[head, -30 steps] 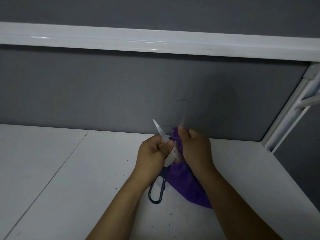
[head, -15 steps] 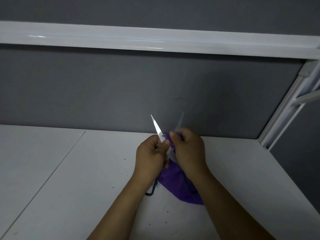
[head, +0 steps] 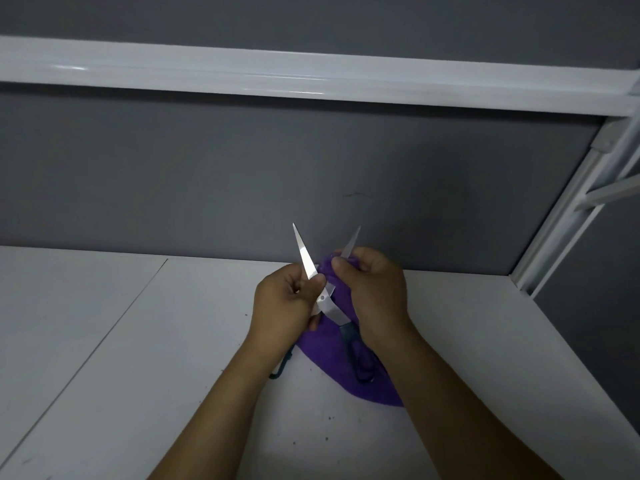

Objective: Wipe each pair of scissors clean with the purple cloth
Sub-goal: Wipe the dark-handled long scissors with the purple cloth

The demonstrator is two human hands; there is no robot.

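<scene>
A pair of scissors (head: 327, 304) with dark blue handles is held above the white table, blades spread apart and pointing up toward the grey wall. My left hand (head: 282, 306) grips the left blade near the pivot. My right hand (head: 375, 289) holds the purple cloth (head: 332, 355) wrapped around the lower part of the right blade, whose tip sticks out above my fingers. The rest of the cloth hangs down to the table under my hands. One handle loop lies against the cloth; the other is mostly hidden behind my left wrist.
The white table (head: 138, 358) has a seam running diagonally on its left part and small dark specks near my arms. A grey wall panel stands right behind my hands. A white metal frame post (head: 561, 216) rises at the right corner, and a white rail (head: 311, 77) runs overhead.
The scissor blades have opened wider. My right hand has slid down with the cloth, so the right blade's tip now shows. A handle loop has swung into view against the cloth.
</scene>
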